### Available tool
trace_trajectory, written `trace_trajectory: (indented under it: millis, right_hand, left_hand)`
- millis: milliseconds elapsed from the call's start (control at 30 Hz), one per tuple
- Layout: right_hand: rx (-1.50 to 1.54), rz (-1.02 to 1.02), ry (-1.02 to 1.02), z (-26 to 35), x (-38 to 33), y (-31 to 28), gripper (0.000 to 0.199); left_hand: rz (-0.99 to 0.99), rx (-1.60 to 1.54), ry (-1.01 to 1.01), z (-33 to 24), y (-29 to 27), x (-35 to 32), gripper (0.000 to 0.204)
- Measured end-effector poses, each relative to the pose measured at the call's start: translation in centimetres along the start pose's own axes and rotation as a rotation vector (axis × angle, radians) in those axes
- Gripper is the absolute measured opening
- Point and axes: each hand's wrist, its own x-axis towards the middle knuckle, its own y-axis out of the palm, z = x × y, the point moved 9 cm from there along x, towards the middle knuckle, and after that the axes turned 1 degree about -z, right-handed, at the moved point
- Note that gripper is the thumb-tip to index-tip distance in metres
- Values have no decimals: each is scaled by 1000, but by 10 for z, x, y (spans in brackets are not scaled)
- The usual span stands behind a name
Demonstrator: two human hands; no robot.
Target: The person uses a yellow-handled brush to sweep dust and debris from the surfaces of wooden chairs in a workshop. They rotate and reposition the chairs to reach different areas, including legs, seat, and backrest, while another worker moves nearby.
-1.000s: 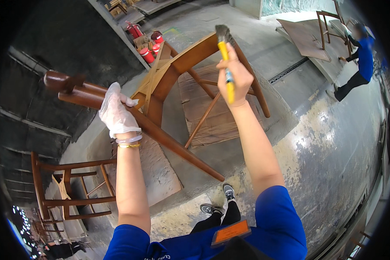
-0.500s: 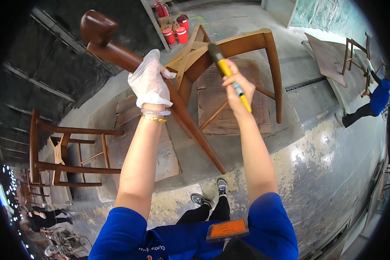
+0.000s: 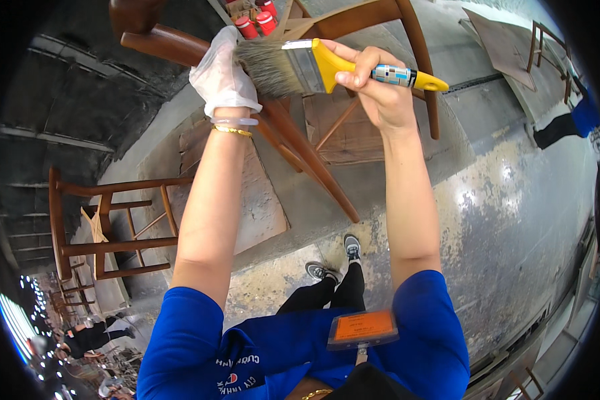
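Observation:
My left hand [image 3: 223, 77], in a thin white glove, is closed around a brown wooden part of a tilted chair [image 3: 320, 170]. My bare right hand [image 3: 382, 87] grips a wide paintbrush [image 3: 325, 65] with a yellow handle. The brush lies nearly level, its grey-brown bristles pointing left against the gloved fingers and over the chair's wood. Whether the bristle tips touch the wood or only the glove, I cannot tell. Part of the chair is hidden behind the brush and my hands, and its top leaves the view.
Another brown chair frame [image 3: 113, 247] lies to the left. Flat brown sheets [image 3: 257, 220] cover the floor under the chairs. Red buckets [image 3: 247, 28] stand at the back beside a dark wall [image 3: 53, 100]. A person in blue [image 3: 583, 117] is at the far right, near leaning boards [image 3: 500, 47].
My right hand has turned the brush from steep to nearly level and brought its bristles left, up to my gloved hand. The view has shifted, so the held chair sits higher in the picture.

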Motion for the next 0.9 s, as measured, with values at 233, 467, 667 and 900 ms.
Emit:
trace_trajectory:
  millis: [233,467,667,900]
  right_hand:
    - [117,-743,587,-76,-231,-23,21]
    - [-442,-1361,816,-86,-431,-102,14]
    - [202,-577,368,-62,-169,-92,14]
    - [-298,-962,1102,-98,-370,-195,20]
  left_hand:
    - [186,-153,43,-58,8,44,22]
    - [128,-116,-29,-56,23,69,28]
    - [177,-25,64,-65,45,45,25]
    - [195,-36,93,-66,53,39,23]
